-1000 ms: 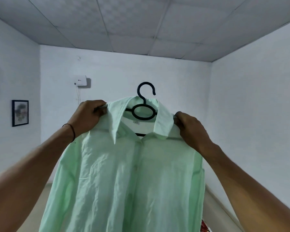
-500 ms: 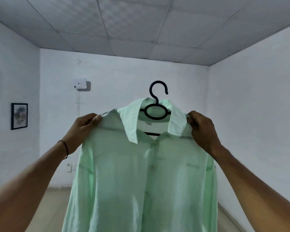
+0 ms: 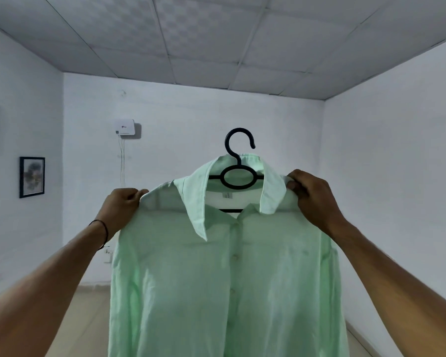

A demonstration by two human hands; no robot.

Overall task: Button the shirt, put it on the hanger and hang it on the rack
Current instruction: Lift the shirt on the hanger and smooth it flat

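Note:
A pale green shirt hangs in the air in front of me, buttoned down its front, its collar turned down. Inside it sits a black hanger; the hook and an oval loop show above the open neck, the arms are hidden under the cloth. My left hand grips the shirt's left shoulder. My right hand grips the right shoulder beside the collar. The shirt's lower part runs out of the frame. No rack is in view.
White walls enclose the room. A white box with cables is fixed to the far wall. Two framed pictures hang on the left wall. Pale floor shows below.
The shirt and hanger have shifted right in my view and straightened. My left hand sits lower than one second ago. Both hands keep their grip on the shoulders.

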